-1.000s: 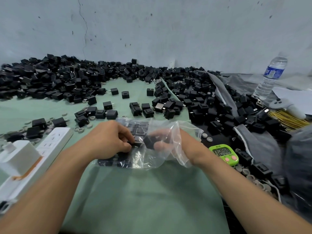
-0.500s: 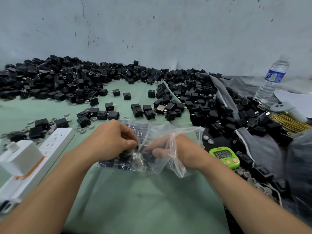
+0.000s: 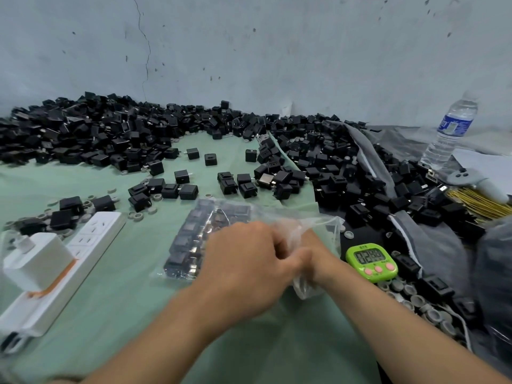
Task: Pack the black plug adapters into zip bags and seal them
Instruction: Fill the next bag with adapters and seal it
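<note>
1. Black plug adapters sit in neat rows inside a clear zip bag. The zip bag lies flat on the green tabletop, in the middle, right in front of the person.
2. The left hand is at the open end of the bag, on the bag's right side. Its fingers are curled, and they pinch the loose plastic there.
3. The right hand touches the left hand. The left hand and the plastic hide part of it. Its fingers look curled round the same end of the bag.
4. A big heap of more black adapters lies along the wall at the back. More of them lie on a grey cloth at the right. A few loose ones lie between the heap and the bag.
5. A green timer with pink buttons sits just to the right of the right hand.
6. A white power strip lies at the left, with a white charger plugged into it. Small grey rings lie near it.
7. A water bottle stands upright far to the right, by the wall.
</note>
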`<state>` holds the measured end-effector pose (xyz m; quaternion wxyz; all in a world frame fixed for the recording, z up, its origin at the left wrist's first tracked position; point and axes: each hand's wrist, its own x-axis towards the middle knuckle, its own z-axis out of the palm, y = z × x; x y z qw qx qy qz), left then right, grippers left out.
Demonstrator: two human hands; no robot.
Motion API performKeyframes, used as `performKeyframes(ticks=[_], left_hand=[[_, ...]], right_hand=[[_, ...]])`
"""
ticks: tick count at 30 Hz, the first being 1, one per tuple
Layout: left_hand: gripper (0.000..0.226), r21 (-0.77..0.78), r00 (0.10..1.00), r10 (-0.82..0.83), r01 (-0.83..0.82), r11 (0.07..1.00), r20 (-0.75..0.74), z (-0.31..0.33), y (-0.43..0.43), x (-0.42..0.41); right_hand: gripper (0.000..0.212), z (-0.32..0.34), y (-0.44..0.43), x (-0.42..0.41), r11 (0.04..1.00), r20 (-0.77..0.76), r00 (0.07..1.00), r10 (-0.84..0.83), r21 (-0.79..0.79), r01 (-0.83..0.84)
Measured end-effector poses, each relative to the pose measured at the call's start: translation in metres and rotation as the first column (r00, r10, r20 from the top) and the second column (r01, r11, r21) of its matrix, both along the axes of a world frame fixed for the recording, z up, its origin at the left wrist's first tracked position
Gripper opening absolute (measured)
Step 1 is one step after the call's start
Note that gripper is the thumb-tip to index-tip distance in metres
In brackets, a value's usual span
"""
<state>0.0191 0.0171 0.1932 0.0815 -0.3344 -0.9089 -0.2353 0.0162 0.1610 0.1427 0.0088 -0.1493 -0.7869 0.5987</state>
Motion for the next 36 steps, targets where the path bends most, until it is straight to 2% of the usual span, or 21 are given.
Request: performKeyframes(ticks=[3, 6, 8, 9, 10, 12, 15, 17, 19, 21, 23, 24, 26, 33, 34, 36], left_hand=[[0.038, 0.155, 0.996, -0.033, 0.02, 0.988, 0.085, -0.005, 0.012, 0.003], [0.037, 0.337, 0.944, -0.22, 0.13, 0.933, 0.247, 0.005, 0.01, -0.003], [0.034, 0.471, 0.894, -0.295, 0.111, 0.875, 0.337, 0.016, -0.003, -0.011], [0.032, 0.525, 0.894, -0.282, 0.064, 0.849, 0.347, 0.02, -0.012, -0.018], [0.031, 0.551, 0.913, -0.24, 0.02, 0.834, 0.329, 0.024, -0.022, -0.028], [0.023, 0.518, 0.955, -0.066, -0.098, 0.85, 0.29, 0.027, -0.044, -0.05], [0.029, 0.311, 0.947, 0.188, -0.267, 0.912, 0.261, 0.023, -0.067, -0.079], [0.028, 0.127, 0.932, 0.25, -0.29, 0.949, 0.263, 0.016, -0.074, -0.092], [0.019, -0.004, 0.933, 0.241, -0.249, 0.969, 0.268, 0.01, -0.075, -0.097], [0.008, -0.056, 0.933, 0.19, -0.182, 0.982, 0.305, 0.007, -0.072, -0.098], [0.014, -0.089, 0.934, 0.13, -0.106, 0.99, 0.333, 0.005, -0.069, -0.096], [0.021, -0.101, 0.937, 0.099, -0.069, 0.992, 0.334, 0.003, -0.068, -0.096], [0.029, -0.115, 0.946, 0.054, -0.018, 0.993, 0.319, 0.0, -0.065, -0.095], [0.021, -0.118, 0.963, 0.045, -0.014, 0.993, 0.265, -0.011, -0.04, -0.094], [0.022, -0.114, 0.961, 0.051, -0.02, 0.993, 0.273, -0.011, -0.039, -0.094], [0.021, -0.079, 0.948, 0.062, -0.039, 0.996, 0.312, -0.009, -0.042, -0.098]], right_hand=[[0.044, 0.0, 0.003, 0.006, 0.993, 0.021, 1.0, 0.0, -0.119, 0.003], [0.048, 0.005, 0.007, 0.011, 0.974, -0.066, 0.993, 0.094, -0.201, -0.106], [0.033, 0.016, 0.003, 0.023, 0.943, -0.15, 0.977, 0.149, -0.276, -0.186], [0.023, 0.017, 0.003, 0.023, 0.938, -0.138, 0.973, 0.184, -0.271, -0.216], [0.016, 0.018, 0.001, 0.02, 0.963, -0.125, 0.973, 0.192, -0.165, -0.211], [0.008, 0.015, 0.0, 0.014, 0.982, -0.106, 0.977, 0.187, 0.035, -0.184], [0.007, 0.008, -0.002, 0.011, 0.982, -0.121, 0.979, 0.163, 0.111, -0.15], [0.011, 0.007, -0.004, 0.01, 0.981, -0.133, 0.978, 0.158, 0.13, -0.141], [0.013, 0.009, -0.007, 0.009, 0.983, -0.113, 0.982, 0.151, 0.123, -0.137], [0.016, 0.01, -0.007, 0.008, 0.983, -0.113, 0.98, 0.167, 0.097, -0.156], [0.022, 0.006, -0.004, 0.009, 0.979, -0.145, 0.969, 0.202, 0.018, -0.202], [0.018, 0.003, -0.001, 0.009, 0.974, -0.151, 0.963, 0.221, -0.01, -0.225], [0.02, -0.001, 0.002, 0.009, 0.965, -0.131, 0.957, 0.257, -0.013, -0.261], [0.028, -0.002, -0.007, -0.004, 0.981, -0.074, 0.979, 0.191, -0.026, -0.193], [0.026, -0.004, -0.008, -0.005, 0.982, -0.081, 0.978, 0.19, 0.022, -0.189], [0.016, -0.005, -0.008, -0.008, 0.964, -0.061, 0.983, 0.173, 0.214, -0.157]])
